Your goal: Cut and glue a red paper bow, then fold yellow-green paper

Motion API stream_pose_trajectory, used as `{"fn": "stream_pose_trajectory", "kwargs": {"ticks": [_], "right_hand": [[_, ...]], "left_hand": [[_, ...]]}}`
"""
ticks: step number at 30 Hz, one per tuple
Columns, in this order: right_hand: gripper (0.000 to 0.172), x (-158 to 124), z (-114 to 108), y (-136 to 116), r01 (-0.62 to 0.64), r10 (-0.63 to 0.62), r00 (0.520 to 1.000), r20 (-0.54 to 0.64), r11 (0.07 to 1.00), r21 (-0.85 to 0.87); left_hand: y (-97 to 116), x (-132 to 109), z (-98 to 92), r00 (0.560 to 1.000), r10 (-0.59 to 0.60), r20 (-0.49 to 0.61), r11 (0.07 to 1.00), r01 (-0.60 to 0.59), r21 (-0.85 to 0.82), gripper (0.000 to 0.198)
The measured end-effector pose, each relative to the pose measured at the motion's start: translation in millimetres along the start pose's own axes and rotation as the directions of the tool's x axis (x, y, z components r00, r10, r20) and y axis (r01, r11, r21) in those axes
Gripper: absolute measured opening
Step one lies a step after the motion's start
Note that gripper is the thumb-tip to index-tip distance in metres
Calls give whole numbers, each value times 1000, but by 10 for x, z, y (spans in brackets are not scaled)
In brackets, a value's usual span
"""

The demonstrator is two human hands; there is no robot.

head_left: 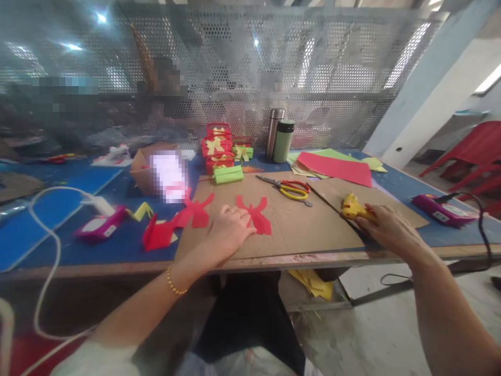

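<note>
A red paper bow cutout (260, 219) lies on the brown cardboard (301, 235) in front of me. My left hand (230, 230) is at the bow's left side, its fingers bent and pressed together on the paper; the fingertips are partly hidden. Off to the right, my right hand (381, 224) is closed around the handle of a yellow glue gun (352, 206), whose nozzle end is turned away from me over the cardboard. A second red bow cutout (199, 213) rests just left of my left hand, close to a folded red paper piece (156, 233).
Scissors (289, 187) lie open behind the bow. Small red paper bags (217, 146) and a green one (229, 174) stand at the back, near two flasks (284, 141). Red sheets (336, 167) lie back right. Purple power strips (446, 210) with cables flank the cardboard.
</note>
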State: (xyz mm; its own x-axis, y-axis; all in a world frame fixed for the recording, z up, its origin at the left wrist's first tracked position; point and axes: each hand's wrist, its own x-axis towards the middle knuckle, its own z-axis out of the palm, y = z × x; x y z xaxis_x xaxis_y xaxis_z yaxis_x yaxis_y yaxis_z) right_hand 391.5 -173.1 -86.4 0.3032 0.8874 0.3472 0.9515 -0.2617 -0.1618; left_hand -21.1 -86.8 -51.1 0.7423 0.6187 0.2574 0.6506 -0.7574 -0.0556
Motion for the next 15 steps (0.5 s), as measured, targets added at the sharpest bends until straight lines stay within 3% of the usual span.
{"fn": "stream_pose_trajectory", "kwargs": {"ticks": [5, 10, 15], "right_hand": [[29, 16, -52, -43, -47, 47, 999, 2, 999, 17], [17, -9, -261, -254, -40, 48, 998, -37, 977, 209], [51, -69, -517, -747, -14, -8, 999, 40, 843, 537]], "left_hand": [[9, -157, 50, 998, -3, -65, 994, -4, -106, 33], [20, -190, 111, 994, -77, -74, 988, 66, -140, 35], [67, -174, 136, 994, -82, -67, 995, 78, -63, 44]]}}
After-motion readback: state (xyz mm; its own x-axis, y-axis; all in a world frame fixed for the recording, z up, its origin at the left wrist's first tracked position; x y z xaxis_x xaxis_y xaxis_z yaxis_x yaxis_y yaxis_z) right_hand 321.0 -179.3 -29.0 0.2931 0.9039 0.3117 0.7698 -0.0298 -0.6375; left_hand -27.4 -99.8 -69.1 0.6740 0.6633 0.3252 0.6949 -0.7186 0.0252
